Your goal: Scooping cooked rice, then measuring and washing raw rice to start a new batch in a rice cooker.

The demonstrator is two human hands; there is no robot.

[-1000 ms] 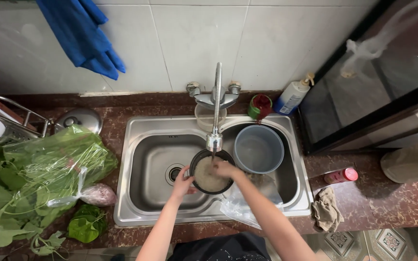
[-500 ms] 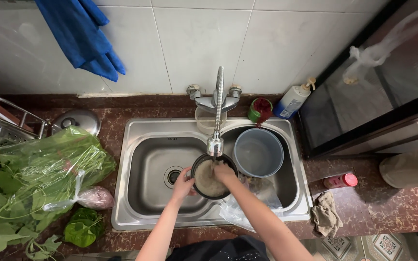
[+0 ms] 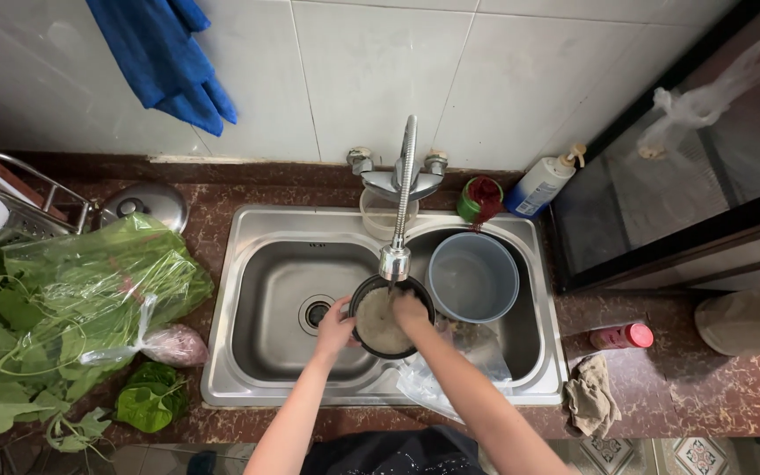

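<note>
Round black pot [image 3: 387, 322] upright under my faucet [image 3: 395, 261], over the left sink basin [image 3: 283, 308], holding cloudy water and pale grains

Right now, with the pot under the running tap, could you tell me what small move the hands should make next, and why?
Probably swirl the right hand through the grains in the black pot. That hand is already inside the pot, the left hand steadies the rim, and the tap is running into water that looks cloudy, so stirring would likely loosen more of it before tipping the pot over the sink.
</note>
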